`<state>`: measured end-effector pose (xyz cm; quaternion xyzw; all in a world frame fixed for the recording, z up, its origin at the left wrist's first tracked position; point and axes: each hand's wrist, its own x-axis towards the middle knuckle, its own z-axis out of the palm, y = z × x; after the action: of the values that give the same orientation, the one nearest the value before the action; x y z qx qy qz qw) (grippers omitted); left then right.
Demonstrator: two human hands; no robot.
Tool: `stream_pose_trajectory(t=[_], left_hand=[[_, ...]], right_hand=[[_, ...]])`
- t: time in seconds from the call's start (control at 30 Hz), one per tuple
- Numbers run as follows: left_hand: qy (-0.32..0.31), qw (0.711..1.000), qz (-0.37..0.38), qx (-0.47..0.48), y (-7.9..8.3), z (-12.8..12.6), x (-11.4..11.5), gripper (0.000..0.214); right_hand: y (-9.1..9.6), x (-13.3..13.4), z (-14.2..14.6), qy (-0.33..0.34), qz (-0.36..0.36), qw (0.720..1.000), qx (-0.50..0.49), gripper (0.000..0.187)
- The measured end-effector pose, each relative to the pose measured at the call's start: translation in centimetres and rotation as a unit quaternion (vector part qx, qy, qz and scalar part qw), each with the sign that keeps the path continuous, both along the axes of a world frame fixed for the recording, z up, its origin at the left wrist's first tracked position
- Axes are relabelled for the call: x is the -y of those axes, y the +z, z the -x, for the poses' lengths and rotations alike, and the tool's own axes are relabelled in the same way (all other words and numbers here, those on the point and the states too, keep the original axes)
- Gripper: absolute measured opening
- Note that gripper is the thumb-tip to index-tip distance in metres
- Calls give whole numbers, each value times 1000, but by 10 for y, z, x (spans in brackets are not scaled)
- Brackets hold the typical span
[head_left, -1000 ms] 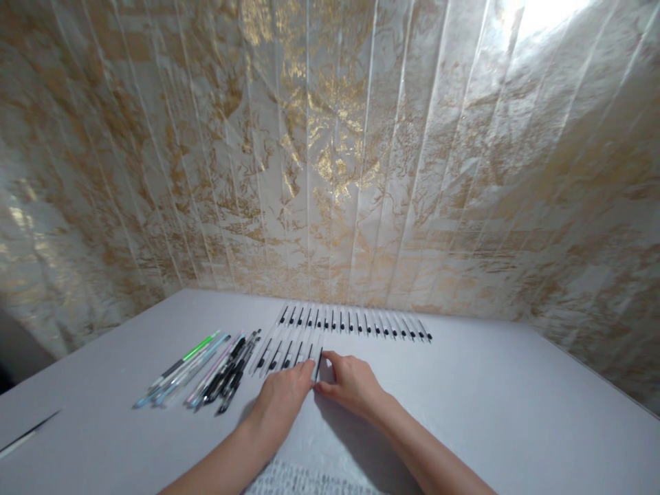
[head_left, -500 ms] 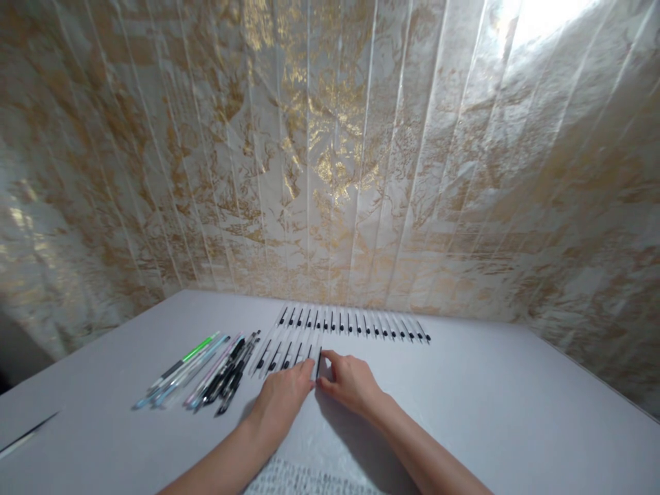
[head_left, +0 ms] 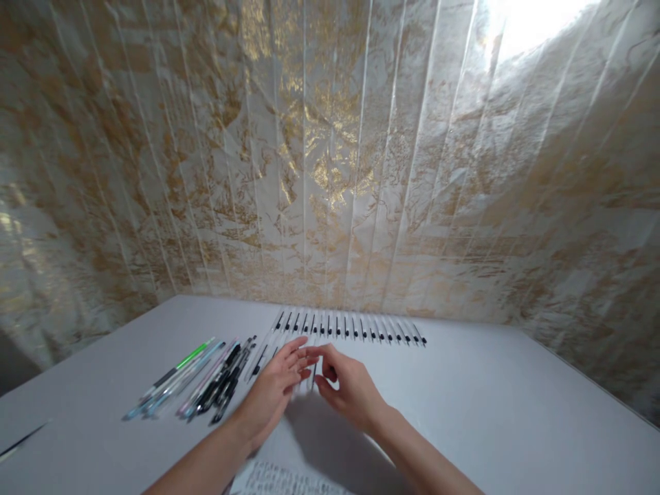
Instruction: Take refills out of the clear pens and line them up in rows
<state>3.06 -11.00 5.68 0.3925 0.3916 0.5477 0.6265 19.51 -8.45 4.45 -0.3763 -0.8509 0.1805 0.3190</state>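
My left hand (head_left: 278,381) is raised above the table, palm turned partly inward, fingers spread and holding nothing. Touching or nearly touching its fingertips is the index finger of my right hand (head_left: 353,385); the thumb stands apart from that finger, and I see nothing between them. A clear pen (head_left: 313,377) with a dark refill lies on the table just behind the gap between my hands. It belongs to a front row of clear pens (head_left: 259,363), mostly hidden by my left hand. Behind it runs a long, evenly spaced row of clear pens with black ends (head_left: 355,326).
Left of my hands lies a loose pile of black, pink, blue and green pens (head_left: 201,378). A sheet with handwriting (head_left: 289,480) is at the white table's (head_left: 489,405) near edge. One thin dark pen (head_left: 23,440) lies far left. A gold-patterned curtain (head_left: 330,172) hangs behind.
Both hands have come up off the front row of pens. My left hand has opened and turned its palm inward; the right finger and thumb have left the pen there.
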Motion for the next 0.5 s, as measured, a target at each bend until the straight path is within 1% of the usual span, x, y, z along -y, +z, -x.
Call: stream_pose_trajectory(t=[0.1,0.17,0.2,0.3,0.33,0.4,0.5], left_hand=[[-4,1000,-11,8,4,-4,5,63],[-6,1000,-20,-13,6,-5,7,64],[-7,999,-22,-28,7,-6,8,65],[-8,998,-27,-65,8,-7,9,64],[-5,997,-27,-66,8,-8,10,65],[-1,999,-24,-49,8,-9,11,66],[-4,1000,-12,-6,5,-10,11,68]], right_hand=[[5,12,11,15,-16,997,71,37],[6,17,16,3,-6,996,90,35],[5,17,17,-5,1,996,87,37],[4,17,17,-18,30,998,48,44],[4,16,17,-18,43,998,36,42],[5,15,16,-16,72,997,9,32],[4,17,18,5,127,989,-75,21]])
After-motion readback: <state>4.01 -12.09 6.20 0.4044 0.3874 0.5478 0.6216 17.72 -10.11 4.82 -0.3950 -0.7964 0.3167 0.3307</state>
